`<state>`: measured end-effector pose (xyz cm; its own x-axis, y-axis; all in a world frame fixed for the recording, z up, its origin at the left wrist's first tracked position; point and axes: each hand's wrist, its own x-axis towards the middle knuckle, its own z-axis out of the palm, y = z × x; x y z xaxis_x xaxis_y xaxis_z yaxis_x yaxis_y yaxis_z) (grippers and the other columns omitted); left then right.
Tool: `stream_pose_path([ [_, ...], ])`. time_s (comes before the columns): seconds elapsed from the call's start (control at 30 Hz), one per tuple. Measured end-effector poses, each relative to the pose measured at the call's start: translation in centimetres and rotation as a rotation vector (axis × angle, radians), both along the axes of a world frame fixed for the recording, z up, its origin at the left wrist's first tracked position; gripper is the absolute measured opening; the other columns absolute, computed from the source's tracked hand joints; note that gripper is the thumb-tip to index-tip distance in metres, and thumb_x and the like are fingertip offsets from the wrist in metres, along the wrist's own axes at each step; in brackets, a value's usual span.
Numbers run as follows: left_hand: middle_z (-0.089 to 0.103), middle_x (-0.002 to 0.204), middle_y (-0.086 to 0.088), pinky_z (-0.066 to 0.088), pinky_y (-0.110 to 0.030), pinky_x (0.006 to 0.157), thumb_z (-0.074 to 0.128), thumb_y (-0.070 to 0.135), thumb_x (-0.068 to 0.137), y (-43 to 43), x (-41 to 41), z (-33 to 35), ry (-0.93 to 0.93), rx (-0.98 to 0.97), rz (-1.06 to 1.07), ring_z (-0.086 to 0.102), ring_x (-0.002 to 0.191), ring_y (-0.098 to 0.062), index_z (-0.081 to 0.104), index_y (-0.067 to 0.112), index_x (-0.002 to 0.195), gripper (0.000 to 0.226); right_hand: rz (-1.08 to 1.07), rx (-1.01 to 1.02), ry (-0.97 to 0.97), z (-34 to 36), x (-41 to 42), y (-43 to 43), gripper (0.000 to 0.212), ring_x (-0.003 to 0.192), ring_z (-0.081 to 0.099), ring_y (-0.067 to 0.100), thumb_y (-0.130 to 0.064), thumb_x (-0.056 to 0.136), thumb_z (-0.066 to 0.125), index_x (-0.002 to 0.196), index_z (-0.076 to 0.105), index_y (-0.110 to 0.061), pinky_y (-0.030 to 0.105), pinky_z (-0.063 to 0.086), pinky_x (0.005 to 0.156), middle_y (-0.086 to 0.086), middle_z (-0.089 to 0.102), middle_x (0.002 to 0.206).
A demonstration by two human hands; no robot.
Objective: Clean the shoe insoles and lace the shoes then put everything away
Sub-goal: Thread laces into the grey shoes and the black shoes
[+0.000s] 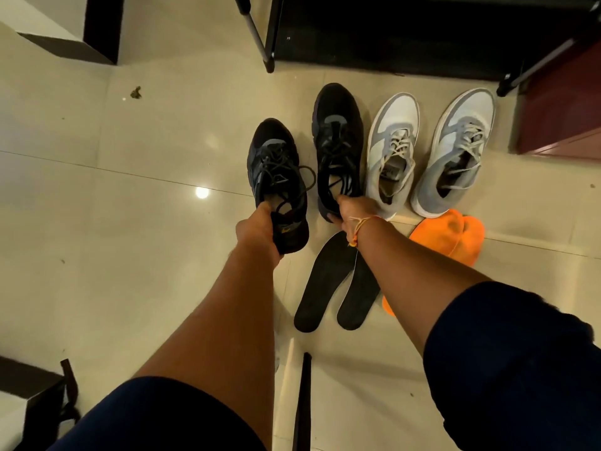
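Two black laced sneakers are in the middle of the floor. My left hand grips the heel of the left black shoe, fingers inside its opening. My right hand grips the heel of the right black shoe, which stands on the tiles. Just behind the heels, two black insoles lie side by side on the floor, partly overlapping. An orange cloth lies right of the insoles, partly hidden by my right arm.
A pair of grey-and-white sneakers stands to the right of the black ones. A black metal shoe rack rises at the back, with dark red furniture at the right. A bit of debris lies on the tiles at the left.
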<state>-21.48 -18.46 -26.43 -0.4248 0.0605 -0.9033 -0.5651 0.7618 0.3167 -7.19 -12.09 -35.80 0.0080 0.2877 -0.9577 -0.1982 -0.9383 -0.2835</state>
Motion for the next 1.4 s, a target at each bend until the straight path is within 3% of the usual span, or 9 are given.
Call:
stream_pose_path([
  [0.13,0.070,0.108,-0.009,0.054,-0.041,0.071,0.068,0.022,0.088,-0.4,-0.3,1.9,0.014,0.030,0.055,0.068,0.092,-0.030,0.058,0.015,0.123,0.037,-0.092,-0.013,0.066,2.8,-0.1,-0.4,0.041,0.120,0.058,0.034,-0.008,0.099,0.050,0.139,0.044,-0.003,0.036,0.061,0.079,0.018,0.051,0.135],
  [0.33,0.074,0.108,-0.010,0.055,-0.038,0.068,0.067,0.022,0.085,-1.3,-0.2,9.9,0.010,0.194,0.101,0.072,0.091,-0.030,0.063,0.014,0.123,0.039,-0.126,-0.029,0.180,12.8,1.6,-1.9,0.028,0.105,0.064,0.029,-0.020,0.099,0.057,0.126,0.057,-0.012,0.031,0.060,0.054,0.011,0.062,0.122],
  [0.5,0.070,0.097,-0.001,0.049,-0.041,0.082,0.058,0.026,0.096,-2.7,2.6,19.1,-0.038,0.376,0.021,0.062,0.087,-0.020,0.065,0.018,0.107,0.015,-0.082,0.119,0.226,23.5,4.8,-3.0,0.014,0.083,0.066,0.020,-0.027,0.102,0.053,0.103,0.062,-0.017,0.025,0.059,0.058,0.005,0.067,0.094],
  [0.73,0.069,0.097,-0.001,0.046,-0.041,0.085,0.054,0.023,0.096,-7.3,7.6,30.1,-0.086,0.598,-0.101,0.061,0.096,-0.019,0.061,0.019,0.092,0.009,-0.074,0.366,0.253,36.5,10.7,-7.1,0.022,0.079,0.066,0.019,-0.022,0.102,0.051,0.118,0.060,-0.010,0.022,0.058,0.057,0.011,0.068,0.097],
  [0.87,0.070,0.110,-0.005,0.046,-0.049,0.097,0.061,0.025,0.094,-9.6,9.8,35.2,-0.092,0.690,-0.187,0.065,0.101,-0.021,0.062,0.015,0.111,0.020,-0.073,0.474,0.266,41.8,12.9,-9.7,0.030,0.078,0.071,0.021,-0.016,0.099,0.054,0.126,0.055,-0.004,0.025,0.061,0.062,0.016,0.069,0.101],
  [0.97,0.072,0.100,-0.002,0.043,-0.056,0.104,0.061,0.025,0.095,-9.9,10.6,38.2,-0.088,0.737,-0.209,0.065,0.099,-0.023,0.063,0.015,0.105,0.014,-0.122,0.512,0.298,44.7,14.0,-10.6,0.035,0.079,0.071,0.020,-0.016,0.097,0.058,0.130,0.054,-0.004,0.025,0.061,0.066,0.015,0.069,0.105],
  [1.2,0.075,0.094,0.000,0.048,-0.051,0.097,0.063,0.034,0.093,-3.0,9.3,42.5,-0.022,0.857,-0.163,0.065,0.101,-0.023,0.066,0.017,0.107,0.022,-0.095,0.613,0.327,51.0,13.2,-4.8,0.013,0.085,0.068,0.016,-0.024,0.092,0.066,0.099,0.068,-0.014,0.026,0.058,0.083,0.004,0.069,0.094],
  [1.3,0.072,0.109,-0.006,0.047,-0.057,0.102,0.064,0.037,0.093,2.2,7.3,43.7,0.012,0.870,-0.187,0.065,0.106,-0.026,0.066,0.014,0.117,0.034,-0.087,0.627,0.304,52.8,11.6,0.8,0.027,0.097,0.066,0.018,-0.030,0.089,0.071,0.110,0.069,-0.014,0.027,0.059,0.081,0.004,0.068,0.107],
  [1.4,0.071,0.113,-0.008,0.055,-0.050,0.087,0.063,0.037,0.093,7.8,5.1,44.3,0.083,0.864,-0.225,0.066,0.104,-0.026,0.066,0.015,0.115,0.032,-0.100,0.616,0.316,53.8,9.2,6.3,0.031,0.100,0.063,0.017,-0.035,0.087,0.073,0.113,0.069,-0.018,0.027,0.060,0.076,0.003,0.063,0.117],
])
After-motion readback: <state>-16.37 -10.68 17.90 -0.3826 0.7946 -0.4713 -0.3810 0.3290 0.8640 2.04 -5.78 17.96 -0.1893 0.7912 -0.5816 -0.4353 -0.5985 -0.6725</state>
